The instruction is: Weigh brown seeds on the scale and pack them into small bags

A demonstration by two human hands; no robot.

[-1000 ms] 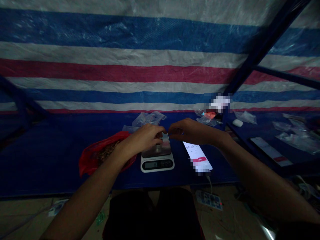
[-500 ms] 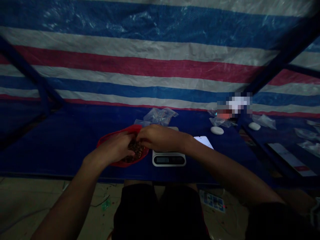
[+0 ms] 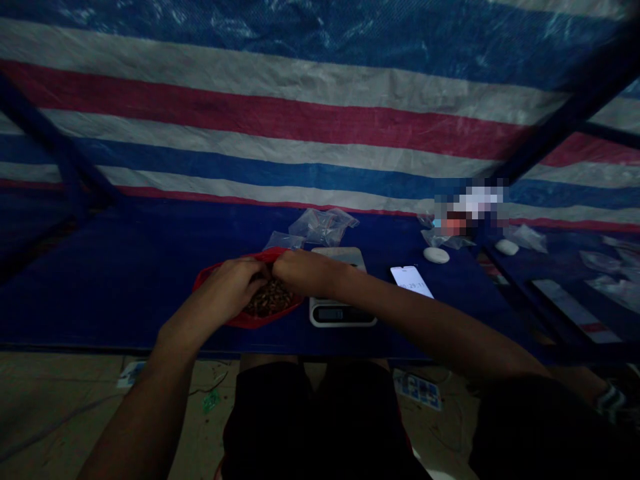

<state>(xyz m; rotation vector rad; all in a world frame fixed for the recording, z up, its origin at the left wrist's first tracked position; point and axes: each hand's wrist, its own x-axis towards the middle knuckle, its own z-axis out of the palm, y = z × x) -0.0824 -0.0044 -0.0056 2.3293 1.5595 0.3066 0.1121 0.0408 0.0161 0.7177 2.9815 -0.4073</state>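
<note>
A red bag or basin (image 3: 260, 321) sits on the blue table, its mouth wide and full of small brown pieces (image 3: 270, 299) whose kind I cannot make out. My left hand (image 3: 235, 283) reaches in over its left side, fingers curled down near the pieces. From the right, my right hand (image 3: 303, 270) meets it at the far rim, its fingers folded in. Whatever either hand pinches is hidden. Under my right wrist stands a white kitchen scale (image 3: 343, 318), partly covered by the forearm; its display is too dim to read.
Clear plastic bags (image 3: 323, 225) lie behind the scale. A lit phone (image 3: 413, 280) showing a timer lies to the right, near a white oval object (image 3: 436, 255). Another table (image 3: 540, 267) at right holds more bags. Blue metal posts (image 3: 545, 140) and striped sheeting (image 3: 300, 127) stand behind.
My left hand's fingers have drawn up from the pieces and curled more. My right hand has turned slightly at the rim. The view has shifted a little.
</note>
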